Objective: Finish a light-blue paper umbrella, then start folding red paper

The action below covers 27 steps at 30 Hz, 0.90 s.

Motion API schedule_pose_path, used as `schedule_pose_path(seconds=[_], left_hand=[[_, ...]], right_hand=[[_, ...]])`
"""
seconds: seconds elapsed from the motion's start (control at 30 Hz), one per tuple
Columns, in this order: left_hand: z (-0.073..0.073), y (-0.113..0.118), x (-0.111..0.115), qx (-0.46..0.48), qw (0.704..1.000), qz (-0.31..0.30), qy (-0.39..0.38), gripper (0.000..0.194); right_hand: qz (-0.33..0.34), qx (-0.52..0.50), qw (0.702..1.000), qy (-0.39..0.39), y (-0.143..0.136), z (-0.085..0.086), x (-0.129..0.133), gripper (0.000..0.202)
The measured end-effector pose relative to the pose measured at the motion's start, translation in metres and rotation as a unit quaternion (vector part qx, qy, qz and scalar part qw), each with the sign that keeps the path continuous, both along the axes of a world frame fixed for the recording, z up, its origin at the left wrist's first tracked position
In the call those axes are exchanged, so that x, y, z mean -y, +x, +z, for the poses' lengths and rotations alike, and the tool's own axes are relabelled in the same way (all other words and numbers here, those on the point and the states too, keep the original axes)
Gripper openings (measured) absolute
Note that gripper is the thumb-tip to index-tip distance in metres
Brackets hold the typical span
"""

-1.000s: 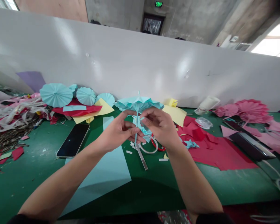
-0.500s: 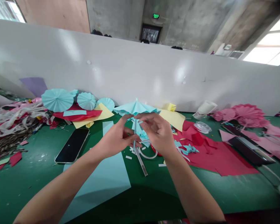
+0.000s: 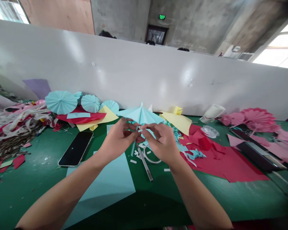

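Plainly, we have a light-blue paper umbrella (image 3: 141, 115) in our hands at the centre of our clock, its pleated canopy open and its tip toward twelve. Our left hand (image 3: 120, 139), between seven and eight o'clock from the canopy, is clamped on the thin stick (image 3: 132, 149), whose lower end slants out below the fingers toward half past six. Our right hand (image 3: 162, 140), between four and five, has its thumb and fingertips gathered close beside the stick, just under the canopy; we cannot tell whether they pinch it or only touch it.

At six o'clock we see a silver strip (image 3: 146, 166) on the green table (image 3: 158, 204), with small white scraps (image 3: 133, 161) near it. A light-blue sheet (image 3: 110, 183) lies toward seven and a phone (image 3: 76, 149) at eight, its screen up. Several round blue pleated papers (image 3: 61, 102) stand at nine, near the pale wall panel (image 3: 134, 70), which spans twelve. Around three o'clock lies a cream sheet (image 3: 179, 121), with a white cup (image 3: 212, 113) farther out, and red paper (image 3: 230, 166) spreads at four.
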<state>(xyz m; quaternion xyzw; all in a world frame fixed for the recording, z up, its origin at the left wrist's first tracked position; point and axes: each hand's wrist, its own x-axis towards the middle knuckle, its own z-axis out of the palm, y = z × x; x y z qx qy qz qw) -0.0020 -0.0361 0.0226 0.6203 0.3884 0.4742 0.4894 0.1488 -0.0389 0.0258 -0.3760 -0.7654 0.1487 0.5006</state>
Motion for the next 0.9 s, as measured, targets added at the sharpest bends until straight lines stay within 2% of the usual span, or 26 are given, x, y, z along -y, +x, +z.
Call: schedule_pose_path(seconds=[0.1, 0.2, 0.27, 0.5, 0.73, 0.9], left_hand=[[-0.002, 0.0, -0.001, 0.021, 1.0, -0.008, 0.0, 0.014], [-0.005, 0.0, -0.002, 0.045, 0.999, 0.001, -0.003, 0.017], [-0.006, 0.0, -0.003, 0.058, 0.998, 0.005, -0.006, 0.02], [0.0, 0.001, 0.0, 0.065, 0.998, 0.01, -0.013, 0.029], [0.0, 0.003, 0.003, 0.076, 0.997, 0.0, -0.007, 0.028], [-0.002, 0.005, 0.004, 0.079, 0.997, -0.004, -0.003, 0.027]], right_hand=[[-0.019, 0.036, 0.999, 0.035, 0.001, 0.001, 0.002, 0.016], [-0.022, 0.046, 0.995, 0.084, 0.002, 0.002, 0.004, 0.006], [-0.028, 0.057, 0.993, 0.103, 0.001, 0.003, 0.006, 0.007], [-0.068, 0.014, 0.992, 0.101, -0.001, 0.002, 0.006, 0.009], [-0.144, 0.033, 0.975, 0.165, -0.006, 0.0, 0.006, 0.011], [-0.158, 0.026, 0.97, 0.182, -0.009, -0.005, 0.006, 0.014]])
